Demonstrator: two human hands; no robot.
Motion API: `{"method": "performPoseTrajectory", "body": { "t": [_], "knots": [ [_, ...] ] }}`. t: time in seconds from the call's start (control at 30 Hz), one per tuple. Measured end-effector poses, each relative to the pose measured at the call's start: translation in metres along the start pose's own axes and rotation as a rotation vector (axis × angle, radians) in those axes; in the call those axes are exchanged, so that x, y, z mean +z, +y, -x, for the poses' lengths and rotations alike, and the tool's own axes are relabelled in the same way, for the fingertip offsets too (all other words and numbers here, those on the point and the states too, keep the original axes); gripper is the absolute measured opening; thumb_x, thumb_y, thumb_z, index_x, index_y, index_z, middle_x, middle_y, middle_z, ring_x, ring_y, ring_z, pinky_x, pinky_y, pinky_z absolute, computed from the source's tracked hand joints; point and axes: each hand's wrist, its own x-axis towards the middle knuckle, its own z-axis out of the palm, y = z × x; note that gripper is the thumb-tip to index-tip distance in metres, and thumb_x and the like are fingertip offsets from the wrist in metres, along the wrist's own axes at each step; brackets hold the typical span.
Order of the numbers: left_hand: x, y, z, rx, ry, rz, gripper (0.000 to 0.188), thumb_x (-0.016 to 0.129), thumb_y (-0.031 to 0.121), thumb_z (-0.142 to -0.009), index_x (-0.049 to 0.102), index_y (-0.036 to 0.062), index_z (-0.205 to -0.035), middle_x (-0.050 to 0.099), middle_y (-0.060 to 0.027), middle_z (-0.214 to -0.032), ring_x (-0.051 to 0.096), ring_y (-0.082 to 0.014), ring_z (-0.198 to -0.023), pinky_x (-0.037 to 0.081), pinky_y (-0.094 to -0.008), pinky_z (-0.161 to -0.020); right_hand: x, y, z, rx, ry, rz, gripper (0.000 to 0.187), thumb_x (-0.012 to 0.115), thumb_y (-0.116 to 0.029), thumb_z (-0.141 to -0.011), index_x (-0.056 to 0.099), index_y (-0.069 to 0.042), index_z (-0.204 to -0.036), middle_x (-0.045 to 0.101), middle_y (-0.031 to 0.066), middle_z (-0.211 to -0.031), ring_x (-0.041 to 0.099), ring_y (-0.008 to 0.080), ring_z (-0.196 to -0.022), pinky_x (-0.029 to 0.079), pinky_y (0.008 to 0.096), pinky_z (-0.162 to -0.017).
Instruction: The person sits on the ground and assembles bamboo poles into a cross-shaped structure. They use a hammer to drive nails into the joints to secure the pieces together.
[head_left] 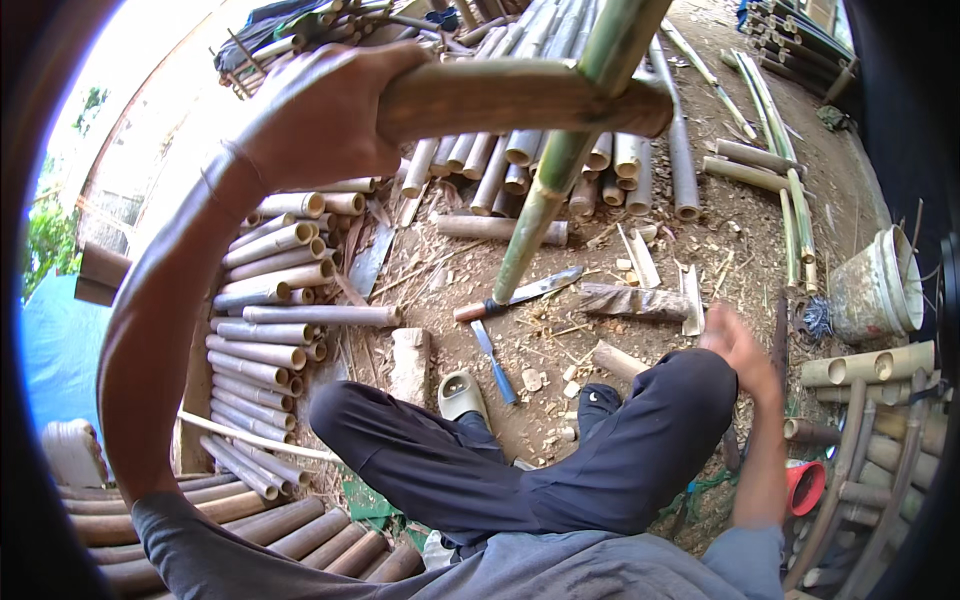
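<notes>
Where the left hand (335, 112) is: fingers closed around a thick brown rod (480, 98).
Green bamboo pole (540, 205): crosses the rod, lower end near a knife (540, 288).
Right hand (737, 347): right of the knee (690, 390), blurred; cannot tell fingers' opening or hold.

My left hand (342, 112) was up, wrapped round a brown bamboo piece (480, 97); a green pole (548, 185) crossed it near the far end. My right hand (738, 348), blurred, was beside my right knee (688, 388). Wood-handled knife (540, 287) and blue-handled chisel (497, 370) lay on the dirt floor (445, 345). White bucket (872, 292) off right.
</notes>
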Motion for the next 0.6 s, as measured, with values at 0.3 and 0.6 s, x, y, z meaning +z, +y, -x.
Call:
{"method": "performPoseTrajectory", "body": {
  "t": [0.3, 0.6],
  "knots": [
    [0.025, -0.002, 0.032, -0.165, -0.045, 0.093, 0.071, 0.072, 0.009, -0.058, 0.054, 0.0003, -0.126, 0.067, -0.0217, -0.102, 0.067, -0.0337, -0.094, 0.051, -0.0394, -0.086, 0.212, 0.235, 0.191, 0.667, -0.094, 0.487, 0.08, 0.071, -0.033, -0.079, 0.034, -0.005, -0.144, 0.049, 0.0255, -0.134, 0.051, 0.0417, -0.122, 0.045, 0.0476, -0.1],
    [0.083, -0.008, 0.045, -0.198, -0.08, 0.09, 0.064, 0.072, 0.015, -0.064, 0.053, 0.0086, -0.124, 0.066, -0.0189, -0.103, 0.065, -0.0375, -0.096, 0.051, -0.0456, -0.084, 0.249, 0.248, 0.232, 0.543, 0.343, 0.212, 0.064, 0.075, -0.032, -0.076, 0.049, -0.007, -0.129, 0.058, 0.0201, -0.126, 0.058, 0.0381, -0.112, 0.048, 0.0463, -0.091]
  ]
}}
